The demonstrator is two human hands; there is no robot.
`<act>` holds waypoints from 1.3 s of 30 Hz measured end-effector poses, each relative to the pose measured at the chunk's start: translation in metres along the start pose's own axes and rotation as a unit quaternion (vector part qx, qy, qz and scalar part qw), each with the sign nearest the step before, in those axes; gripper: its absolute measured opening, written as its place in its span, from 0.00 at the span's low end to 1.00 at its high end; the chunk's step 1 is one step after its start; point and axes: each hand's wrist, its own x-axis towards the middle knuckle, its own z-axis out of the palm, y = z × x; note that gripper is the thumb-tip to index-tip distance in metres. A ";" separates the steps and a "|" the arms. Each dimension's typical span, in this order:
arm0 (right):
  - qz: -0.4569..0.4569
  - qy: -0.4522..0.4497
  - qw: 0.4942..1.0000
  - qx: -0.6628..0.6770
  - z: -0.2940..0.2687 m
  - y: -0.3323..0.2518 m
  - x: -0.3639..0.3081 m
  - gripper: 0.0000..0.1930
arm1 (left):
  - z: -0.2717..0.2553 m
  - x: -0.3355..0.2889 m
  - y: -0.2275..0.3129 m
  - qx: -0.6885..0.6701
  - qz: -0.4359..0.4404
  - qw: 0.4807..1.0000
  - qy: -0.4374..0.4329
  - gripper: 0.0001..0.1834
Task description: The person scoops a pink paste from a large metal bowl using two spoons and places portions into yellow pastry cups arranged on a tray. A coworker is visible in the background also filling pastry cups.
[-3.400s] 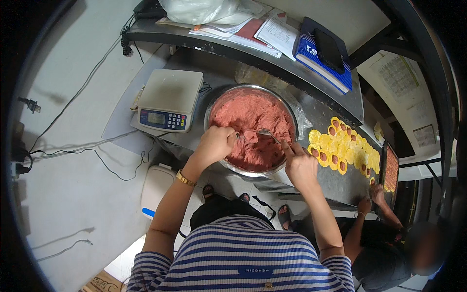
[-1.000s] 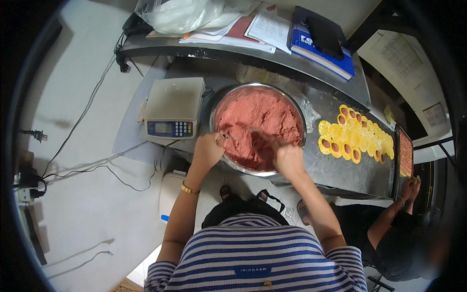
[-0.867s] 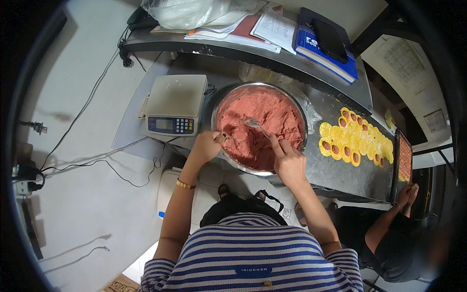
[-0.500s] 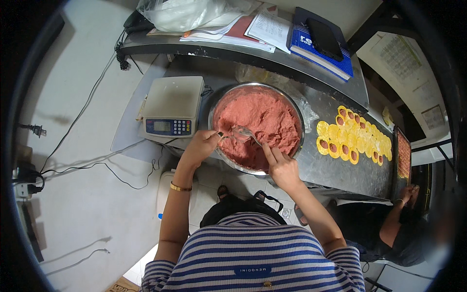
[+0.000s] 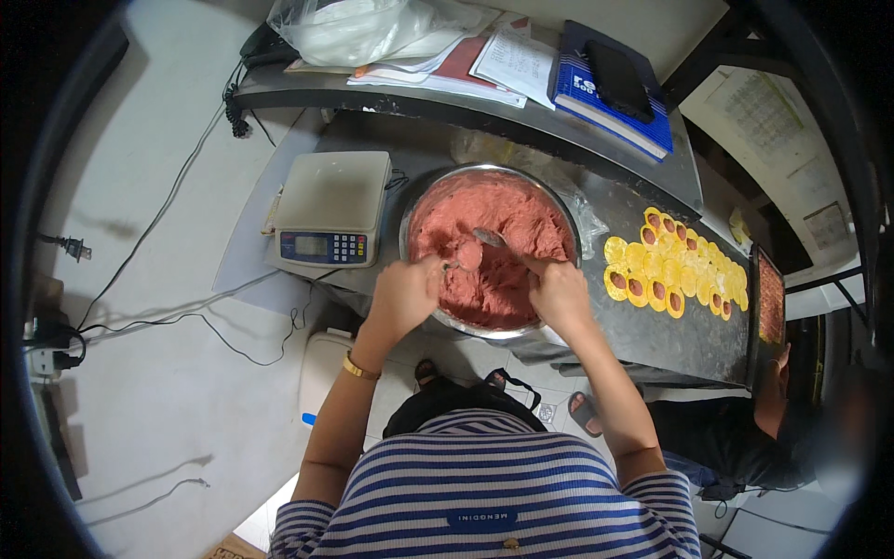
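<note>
A wide steel bowl [image 5: 407,226] holds a large mass of pink minced meat [image 5: 521,210]. My left hand [image 5: 407,293] is closed at the bowl's near left, gripping a spoon whose end carries a smooth lump of meat [image 5: 469,254]. From the right, my right hand [image 5: 561,296] is closed around the handle of a metal spoon [image 5: 488,238]; its bowl lies just above that lump, over the meat. Most of the left spoon is hidden by my fingers and the meat.
Left of the bowl stands a digital scale [image 5: 332,210]. Yellow round wrappers [image 5: 663,264], some with pink meat, lie at the right, beside a filled tray [image 5: 770,298]. A shelf [image 5: 410,104] crosses behind, with a blue book [image 5: 596,112]. Another person [image 5: 736,433] is at lower right.
Both hands have moved forward over the bowl, the left also to the right. A rounded lump of meat now shows at the left spoon's end. The other person's arm has shifted.
</note>
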 end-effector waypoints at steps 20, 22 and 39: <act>-0.148 0.097 0.977 -0.121 -0.002 -0.019 -0.032 0.22 | 0.013 0.008 0.002 0.074 -0.004 0.997 0.027 0.09; -0.107 0.105 0.982 -0.113 -0.008 -0.013 -0.029 0.24 | 0.012 0.008 0.006 0.068 -0.019 0.997 0.025 0.07; -0.067 0.093 0.990 -0.084 -0.008 -0.016 -0.035 0.24 | 0.018 0.010 0.014 0.070 -0.028 0.997 0.030 0.09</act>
